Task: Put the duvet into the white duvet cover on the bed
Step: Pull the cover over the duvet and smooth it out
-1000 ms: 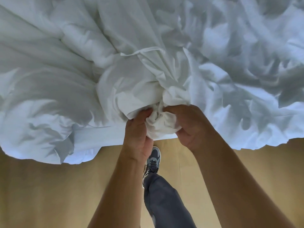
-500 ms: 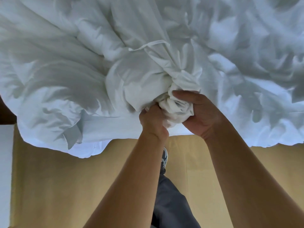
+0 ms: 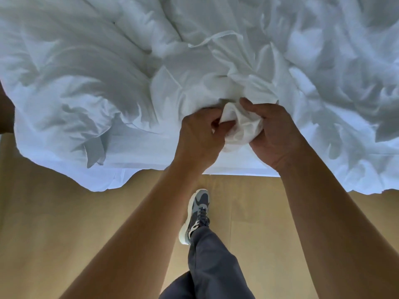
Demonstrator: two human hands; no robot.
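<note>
- One white duvet cover (image 3: 151, 83) lay rumpled on the bed, spreading beyond both hands.
- Left hand (image 3: 199, 130) pinched a bunched wad of it.
- Right hand (image 3: 274, 130), fingers curled, gripped the same wad.
- One sneaker (image 3: 197, 214) stood below them.

Bedding heap (image 3: 90, 78) fills the far half of the view, left to right; duvet and cover can't be told apart in it. Its near edge hangs over the bed edge (image 3: 237, 169), lowest at near left and at right. Both hands at centre, at the heap's near edge: left hand (image 3: 198, 134) on the left, right hand (image 3: 274, 134) on the right, a wad of fabric (image 3: 239, 128) between them, gripped by both. Loose hem strip (image 3: 216, 37) just beyond the hands. Floor (image 3: 64, 234) takes the near half. One shoe (image 3: 197, 214) on the floor between the forearms, near the bed edge, leg (image 3: 211, 266) running nearer from it. Furniture piece (image 3: 5, 113) at the left edge, beside the heap.
</note>
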